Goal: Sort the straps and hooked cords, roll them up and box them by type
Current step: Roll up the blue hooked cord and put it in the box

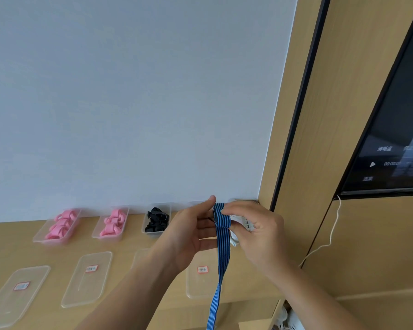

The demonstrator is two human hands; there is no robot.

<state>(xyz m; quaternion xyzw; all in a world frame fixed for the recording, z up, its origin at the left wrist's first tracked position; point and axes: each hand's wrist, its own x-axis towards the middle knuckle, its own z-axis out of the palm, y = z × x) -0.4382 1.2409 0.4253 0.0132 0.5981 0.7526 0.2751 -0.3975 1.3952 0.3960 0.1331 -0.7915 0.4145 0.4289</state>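
A blue and black striped strap (221, 246) is partly wound into a small roll held up in front of me, its free tail hanging down past the table's front edge. My left hand (191, 232) holds the roll from the left, thumb on top. My right hand (253, 232) pinches the roll from the right, and something white shows under its fingers. Two clear boxes hold pink rolled straps (62, 225) (112, 223), and a third box holds black pieces (156, 220). My hands hide more boxes at the wall.
Several clear lids with red-edged labels lie on the wooden table (129, 246), such as one lid (88, 278) in the middle and another lid (202, 277) under the strap. A white wall rises behind. A dark screen (391, 139) hangs on the right, and a white cable (329, 239) dangles below it.
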